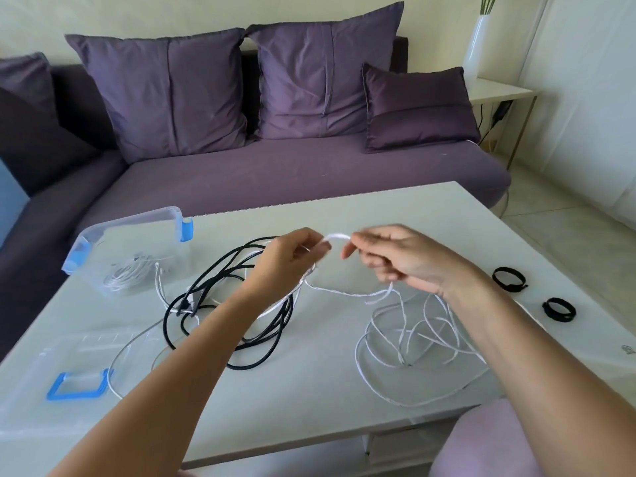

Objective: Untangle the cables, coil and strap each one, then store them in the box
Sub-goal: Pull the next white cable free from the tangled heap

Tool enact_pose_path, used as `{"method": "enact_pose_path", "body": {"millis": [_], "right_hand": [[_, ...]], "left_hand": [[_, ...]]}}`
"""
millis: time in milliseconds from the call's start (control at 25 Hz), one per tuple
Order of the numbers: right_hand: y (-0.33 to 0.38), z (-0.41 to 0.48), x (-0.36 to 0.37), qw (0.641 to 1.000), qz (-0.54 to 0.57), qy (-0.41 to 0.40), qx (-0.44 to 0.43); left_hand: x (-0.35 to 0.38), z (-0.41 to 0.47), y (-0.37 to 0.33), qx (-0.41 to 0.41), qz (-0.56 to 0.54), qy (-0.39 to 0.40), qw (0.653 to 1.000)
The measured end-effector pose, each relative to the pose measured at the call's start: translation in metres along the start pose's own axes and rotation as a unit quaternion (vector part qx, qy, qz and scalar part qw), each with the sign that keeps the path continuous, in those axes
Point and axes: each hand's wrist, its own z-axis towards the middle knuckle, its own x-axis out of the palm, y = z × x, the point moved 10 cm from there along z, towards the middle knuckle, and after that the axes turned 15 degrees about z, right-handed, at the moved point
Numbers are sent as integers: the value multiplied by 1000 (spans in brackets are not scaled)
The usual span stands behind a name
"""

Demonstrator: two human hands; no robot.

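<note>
My left hand (292, 256) and my right hand (395, 259) are raised over the middle of the white table (395, 208) and both pinch a white cable (413, 339), a short bend of it arching between them. The rest of that cable trails down to a loose heap under my right forearm. A black cable (237, 297) lies in tangled loops below my left hand, with another white strand running through it. The clear box (130, 253) with blue clips stands at the left rear and holds a coiled white cable. Two black straps (509, 277) (558, 308) lie at the right.
The box's clear lid (69, 380) with a blue clip lies at the table's near left. A purple sofa (275, 173) with cushions runs behind the table. A white side table with a vase (478, 46) stands at the back right. A lilac seat (488, 442) sits near right.
</note>
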Motion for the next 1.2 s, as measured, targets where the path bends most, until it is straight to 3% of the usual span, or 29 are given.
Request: {"method": "enact_pose_path", "body": {"millis": [120,200,360,480,600,680,720,800,880,920,1000,1120,1200], "right_hand": [[36,-4,-51,983,14,-129,-130],[53,-16,-83,961,27,-196,-194],[74,-48,-144,902,55,-336,-266],[62,-59,-185,861,-38,-458,-218],[39,-42,-202,818,-276,-496,-92],[23,-30,-193,782,-414,-466,-6],[17,-20,-178,783,-452,-426,2],[9,6,-124,850,-435,-292,-57],[-9,25,-51,947,-294,-106,-72],[-19,29,-20,972,-228,-28,-54],[-38,32,16,984,-166,68,-7],[-59,33,36,979,-174,106,20],[-44,35,30,991,-128,2,-48]], "left_hand": [[28,-5,40,20,251,97,963],[18,-2,50,11,320,36,947],[-49,3,43,9,247,-137,959],[-81,2,61,-37,305,-114,945],[-70,1,66,-68,207,-23,976],[-60,-1,55,-69,153,4,986],[-55,-1,50,-57,135,14,989],[-52,-1,41,-44,114,14,992],[-51,-3,33,-32,99,9,995],[-52,-4,28,-25,89,8,996],[-54,-7,21,-22,72,-1,997],[-60,-10,19,-27,39,-16,999],[-59,-10,22,-34,21,-3,999]]}}
